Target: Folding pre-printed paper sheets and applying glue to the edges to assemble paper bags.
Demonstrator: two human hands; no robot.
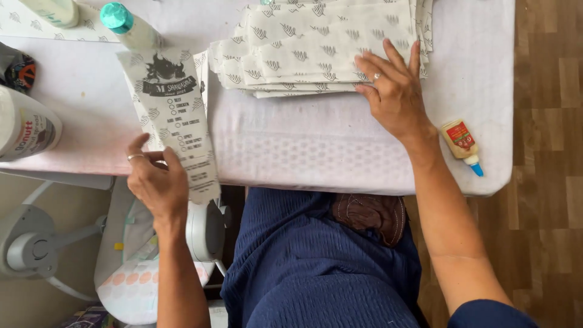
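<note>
My left hand [156, 182] grips the near end of a long narrow paper bag [173, 115], printed with a dark logo and checkbox lines, lying lengthwise on the white cloth-covered table [303, 152]. My right hand [393, 91] rests flat, fingers spread, on the right end of a stack of flat leaf-patterned paper sheets [316, 45] at the back of the table. A ring shows on each hand.
A small glue bottle [463, 144] with a blue tip lies near the table's right edge. A teal-capped bottle [127, 25] and a white container [24, 127] sit at the left. Below the table's left side stands a white baby seat [139, 267]. Wooden floor lies to the right.
</note>
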